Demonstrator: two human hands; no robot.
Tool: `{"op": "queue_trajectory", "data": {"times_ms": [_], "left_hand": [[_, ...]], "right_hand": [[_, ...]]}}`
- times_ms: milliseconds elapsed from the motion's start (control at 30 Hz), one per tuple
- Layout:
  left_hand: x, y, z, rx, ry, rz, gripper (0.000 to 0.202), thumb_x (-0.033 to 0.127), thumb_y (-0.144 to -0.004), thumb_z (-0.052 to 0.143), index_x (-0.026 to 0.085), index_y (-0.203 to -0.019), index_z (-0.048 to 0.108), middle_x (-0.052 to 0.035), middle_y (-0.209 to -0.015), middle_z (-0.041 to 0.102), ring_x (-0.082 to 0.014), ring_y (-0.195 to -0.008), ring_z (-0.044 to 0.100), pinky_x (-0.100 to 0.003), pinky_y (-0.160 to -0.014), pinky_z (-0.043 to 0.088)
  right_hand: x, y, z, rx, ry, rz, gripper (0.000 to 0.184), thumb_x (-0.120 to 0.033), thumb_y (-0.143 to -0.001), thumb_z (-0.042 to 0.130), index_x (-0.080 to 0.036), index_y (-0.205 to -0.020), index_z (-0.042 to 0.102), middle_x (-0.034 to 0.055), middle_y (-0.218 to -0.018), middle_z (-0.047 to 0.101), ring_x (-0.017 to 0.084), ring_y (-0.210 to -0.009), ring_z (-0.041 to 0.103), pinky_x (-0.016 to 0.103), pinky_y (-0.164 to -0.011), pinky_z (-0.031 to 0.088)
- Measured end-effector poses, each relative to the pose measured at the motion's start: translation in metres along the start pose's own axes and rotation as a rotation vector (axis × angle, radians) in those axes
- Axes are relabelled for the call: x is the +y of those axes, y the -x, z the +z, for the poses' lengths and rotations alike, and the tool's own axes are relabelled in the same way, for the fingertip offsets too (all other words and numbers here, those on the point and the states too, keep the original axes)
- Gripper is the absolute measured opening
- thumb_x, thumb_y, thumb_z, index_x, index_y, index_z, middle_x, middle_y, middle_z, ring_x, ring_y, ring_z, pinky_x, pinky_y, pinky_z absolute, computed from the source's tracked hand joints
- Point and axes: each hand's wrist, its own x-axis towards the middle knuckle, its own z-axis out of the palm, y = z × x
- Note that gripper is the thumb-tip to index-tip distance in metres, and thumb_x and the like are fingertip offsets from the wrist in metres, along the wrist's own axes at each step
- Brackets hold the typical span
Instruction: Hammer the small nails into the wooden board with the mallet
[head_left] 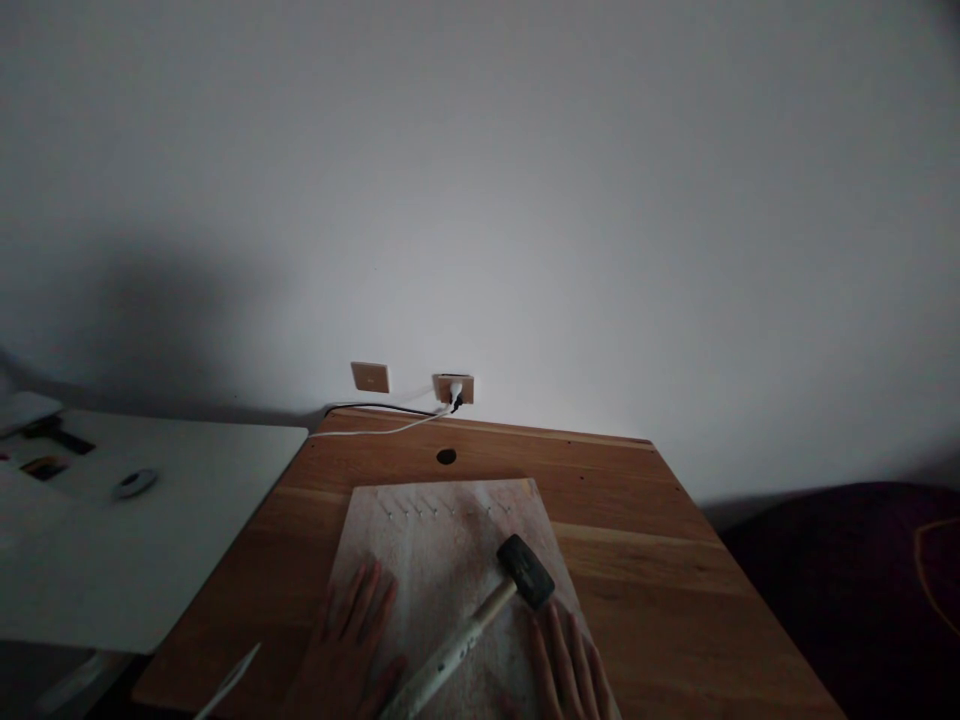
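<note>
A pale, worn wooden board (431, 560) lies flat on the brown wooden table. Across it, slantwise, rests a mallet (457, 645) with a black head and a light handle. Several nails (436, 512) stand in a row near the board's far edge. My left hand (349, 640) lies with fingers spread on the board's left side, its thumb close to the mallet handle. On the right side, my right hand (571, 668) rests flat, fingertips just below the mallet head. Neither hand grips anything.
The wooden table (637, 560) has a round cable hole (446, 457) at the back. Cords run from a wall socket (455, 389). To the left, a white table (225, 490) carries a computer mouse (135, 484). A thin white object (229, 682) lies at front left; dark fabric (847, 580) is at right.
</note>
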Motion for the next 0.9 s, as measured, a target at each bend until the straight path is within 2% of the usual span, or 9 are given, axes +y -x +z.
{"op": "queue_trajectory", "data": {"times_ms": [233,367,533,700,900], "left_hand": [[0.001,0.001,0.004,-0.015,0.007,-0.008,0.075,0.062,-0.098,0.05,0.025,-0.162,0.035,-0.0078,-0.163,0.045,-0.0318,-0.151,0.038,-0.047,-0.121,0.03],[-0.002,-0.005,0.006,-0.012,0.031,-0.002,0.074,0.06,-0.098,0.05,0.026,-0.162,0.034,-0.0077,-0.162,0.046,-0.0317,-0.151,0.037,-0.048,-0.119,0.033],[-0.006,-0.02,0.002,-0.036,0.036,0.042,0.072,0.058,-0.1,0.049,0.027,-0.162,0.034,-0.0052,-0.163,0.046,-0.0287,-0.15,0.04,-0.046,-0.115,0.039],[-0.007,-0.027,0.001,-0.008,-0.007,0.076,0.072,0.059,-0.1,0.048,0.025,-0.162,0.034,-0.0056,-0.164,0.044,-0.0284,-0.152,0.037,-0.047,-0.117,0.036],[0.002,-0.038,0.01,0.006,-0.006,0.074,0.073,0.06,-0.1,0.048,0.024,-0.161,0.036,-0.006,-0.164,0.044,-0.0298,-0.153,0.034,-0.048,-0.121,0.029]], "right_hand": [[0.009,-0.009,-0.008,-0.036,0.099,-0.057,0.087,-0.067,-0.096,0.045,-0.027,-0.168,0.015,0.0134,-0.151,0.059,0.042,-0.13,0.061,0.061,-0.101,0.049],[0.017,-0.014,-0.011,-0.073,0.092,-0.114,0.087,-0.069,-0.096,0.046,-0.028,-0.168,0.018,0.0136,-0.159,0.05,0.042,-0.139,0.053,0.062,-0.106,0.047],[0.023,-0.013,-0.004,-0.059,0.065,-0.132,0.084,-0.063,-0.096,0.051,-0.026,-0.166,0.023,0.0167,-0.166,0.038,0.045,-0.146,0.043,0.065,-0.108,0.044],[0.03,-0.015,-0.004,-0.052,0.095,-0.201,0.086,-0.064,-0.094,0.053,-0.024,-0.165,0.028,0.0171,-0.164,0.042,0.047,-0.142,0.048,0.064,-0.104,0.046],[0.04,-0.021,-0.012,-0.062,0.112,-0.174,0.086,-0.065,-0.095,0.051,-0.025,-0.166,0.024,0.0162,-0.165,0.04,0.045,-0.142,0.049,0.062,-0.103,0.048]]}}
